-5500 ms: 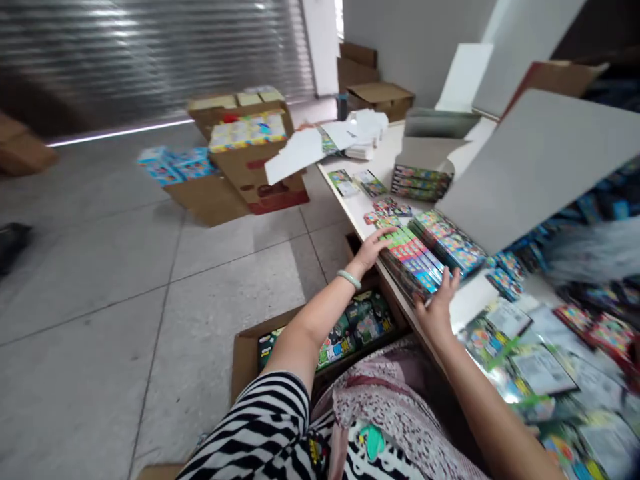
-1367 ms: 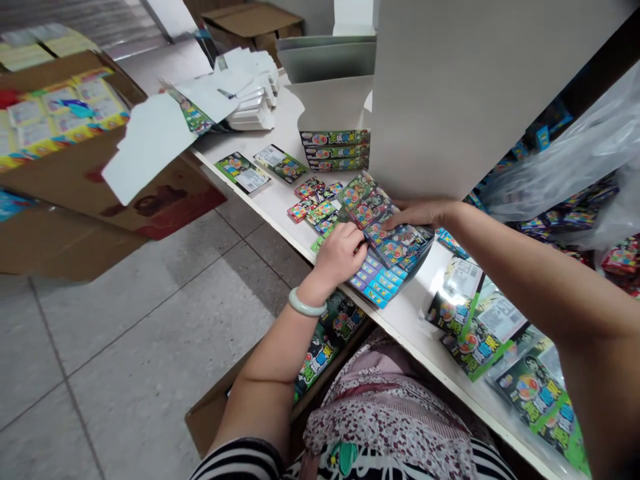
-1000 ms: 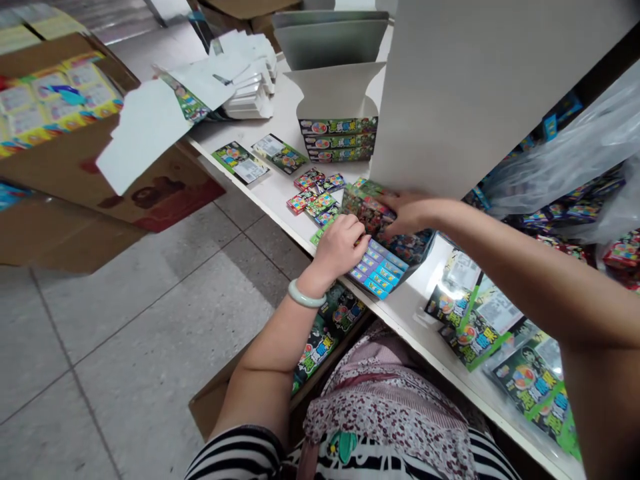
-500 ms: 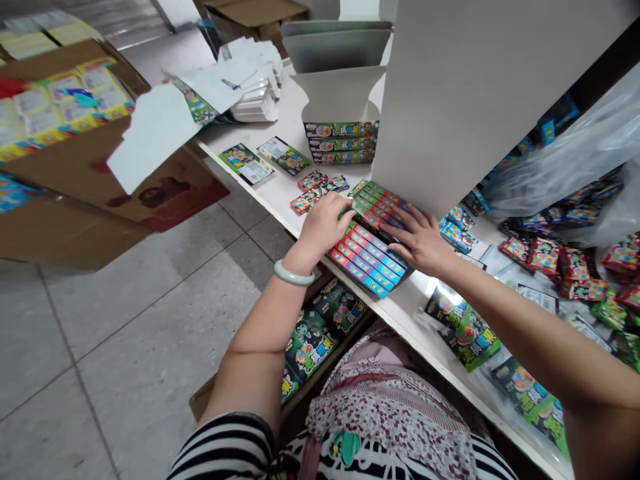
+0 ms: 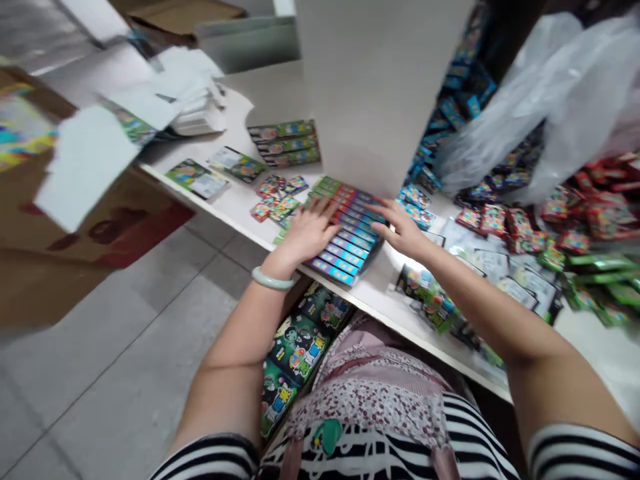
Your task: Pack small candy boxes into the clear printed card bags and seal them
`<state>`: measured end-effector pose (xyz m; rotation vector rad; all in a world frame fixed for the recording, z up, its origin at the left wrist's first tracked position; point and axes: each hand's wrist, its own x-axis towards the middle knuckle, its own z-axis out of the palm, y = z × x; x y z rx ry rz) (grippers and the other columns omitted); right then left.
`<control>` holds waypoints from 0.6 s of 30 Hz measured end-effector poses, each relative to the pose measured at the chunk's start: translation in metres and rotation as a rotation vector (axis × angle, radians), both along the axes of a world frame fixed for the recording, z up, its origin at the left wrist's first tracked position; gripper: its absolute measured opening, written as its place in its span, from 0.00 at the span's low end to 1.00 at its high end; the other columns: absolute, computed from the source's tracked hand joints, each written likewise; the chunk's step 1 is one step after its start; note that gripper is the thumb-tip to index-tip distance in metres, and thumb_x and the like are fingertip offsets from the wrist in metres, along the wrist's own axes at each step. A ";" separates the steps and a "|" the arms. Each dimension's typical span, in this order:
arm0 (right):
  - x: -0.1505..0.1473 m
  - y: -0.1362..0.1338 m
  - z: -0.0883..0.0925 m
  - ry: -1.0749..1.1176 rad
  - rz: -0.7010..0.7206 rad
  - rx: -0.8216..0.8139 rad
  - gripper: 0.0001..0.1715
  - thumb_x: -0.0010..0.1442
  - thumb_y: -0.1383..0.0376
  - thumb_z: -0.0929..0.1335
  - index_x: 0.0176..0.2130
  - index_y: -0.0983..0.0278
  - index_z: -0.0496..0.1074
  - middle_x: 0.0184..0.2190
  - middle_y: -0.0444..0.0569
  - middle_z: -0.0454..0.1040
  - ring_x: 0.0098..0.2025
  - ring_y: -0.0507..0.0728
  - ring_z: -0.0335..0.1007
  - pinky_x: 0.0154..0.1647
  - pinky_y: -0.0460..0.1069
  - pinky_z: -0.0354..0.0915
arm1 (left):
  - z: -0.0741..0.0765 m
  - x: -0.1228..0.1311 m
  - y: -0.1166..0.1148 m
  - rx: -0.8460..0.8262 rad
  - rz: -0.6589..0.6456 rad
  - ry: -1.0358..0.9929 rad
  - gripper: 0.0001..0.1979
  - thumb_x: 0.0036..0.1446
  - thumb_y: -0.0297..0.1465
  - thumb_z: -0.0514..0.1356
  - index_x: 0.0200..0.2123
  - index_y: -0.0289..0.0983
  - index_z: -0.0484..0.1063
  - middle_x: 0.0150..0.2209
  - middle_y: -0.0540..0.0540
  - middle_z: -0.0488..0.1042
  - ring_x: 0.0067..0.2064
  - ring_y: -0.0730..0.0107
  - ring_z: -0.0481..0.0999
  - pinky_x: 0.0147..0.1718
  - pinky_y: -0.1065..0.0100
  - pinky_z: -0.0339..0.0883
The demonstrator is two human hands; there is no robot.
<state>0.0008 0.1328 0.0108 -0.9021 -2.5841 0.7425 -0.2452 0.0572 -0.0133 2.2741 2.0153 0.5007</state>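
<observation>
A row of small colourful boxes stands on edge at the near side of the white table, inside the base of an open grey carton whose tall flap rises behind it. My left hand lies flat with fingers spread on the left end of the row. A pale green bangle circles that wrist. My right hand rests open against the right end of the row. The picture is blurred by motion.
Loose small packets lie left of the row, flat packs further left, another filled carton behind. Heaps of packets and a plastic bag fill the right. A floor box of green packs sits under the table edge.
The view has swung right and blurred. My hands have shifted from gripping and turning the packs to lying flat on both ends of the upright row.
</observation>
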 end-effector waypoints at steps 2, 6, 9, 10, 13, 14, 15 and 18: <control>0.038 -0.006 0.001 0.123 -0.161 -0.090 0.28 0.70 0.51 0.58 0.61 0.59 0.70 0.67 0.53 0.65 0.69 0.59 0.57 0.69 0.58 0.55 | 0.002 -0.001 0.001 0.085 -0.040 -0.054 0.29 0.70 0.51 0.45 0.54 0.33 0.70 0.61 0.34 0.71 0.62 0.45 0.68 0.60 0.41 0.61; 0.147 -0.015 -0.008 0.336 -0.532 -0.181 0.21 0.66 0.55 0.62 0.52 0.61 0.75 0.55 0.53 0.77 0.59 0.59 0.71 0.64 0.57 0.63 | 0.019 0.012 -0.017 0.450 -0.010 -0.311 0.21 0.72 0.47 0.46 0.49 0.40 0.72 0.54 0.44 0.76 0.57 0.58 0.72 0.59 0.48 0.65; 0.210 -0.013 -0.028 0.450 -0.786 -0.122 0.17 0.62 0.57 0.67 0.47 0.62 0.76 0.47 0.54 0.80 0.49 0.61 0.77 0.55 0.59 0.69 | 0.027 0.057 -0.043 0.639 -0.034 -0.395 0.14 0.71 0.39 0.51 0.48 0.39 0.73 0.46 0.46 0.77 0.51 0.62 0.75 0.54 0.51 0.69; 0.219 -0.011 -0.035 0.425 -0.793 -0.127 0.16 0.61 0.58 0.68 0.46 0.62 0.77 0.45 0.54 0.81 0.46 0.61 0.78 0.52 0.59 0.71 | 0.026 0.079 -0.049 0.590 -0.109 -0.402 0.14 0.71 0.37 0.51 0.48 0.38 0.72 0.45 0.46 0.78 0.50 0.62 0.76 0.53 0.53 0.70; 0.202 -0.003 -0.048 0.147 -0.561 -0.128 0.17 0.60 0.61 0.70 0.49 0.63 0.77 0.46 0.54 0.81 0.46 0.61 0.77 0.52 0.57 0.70 | 0.007 0.149 -0.055 0.136 -0.427 -0.304 0.18 0.70 0.39 0.50 0.54 0.36 0.70 0.53 0.39 0.76 0.57 0.57 0.75 0.55 0.54 0.71; 0.187 0.000 -0.049 0.009 -0.456 -0.093 0.20 0.62 0.61 0.69 0.52 0.64 0.75 0.49 0.55 0.79 0.51 0.61 0.75 0.55 0.57 0.69 | -0.002 0.168 -0.052 -0.017 -0.439 -0.221 0.21 0.69 0.41 0.53 0.58 0.34 0.68 0.60 0.35 0.72 0.64 0.51 0.69 0.61 0.50 0.66; 0.170 0.003 -0.049 -0.135 -0.383 -0.032 0.23 0.63 0.62 0.68 0.56 0.66 0.73 0.54 0.58 0.77 0.56 0.62 0.72 0.59 0.56 0.66 | -0.010 0.184 -0.049 -0.142 -0.393 -0.150 0.24 0.67 0.41 0.55 0.61 0.34 0.65 0.66 0.33 0.65 0.69 0.45 0.61 0.65 0.46 0.60; 0.126 0.011 -0.046 -0.402 -0.341 0.069 0.31 0.63 0.59 0.69 0.60 0.73 0.67 0.59 0.66 0.71 0.62 0.66 0.65 0.62 0.56 0.61 | -0.031 0.208 -0.042 -0.382 -0.268 -0.028 0.29 0.67 0.38 0.55 0.67 0.32 0.58 0.72 0.30 0.52 0.74 0.39 0.47 0.68 0.39 0.49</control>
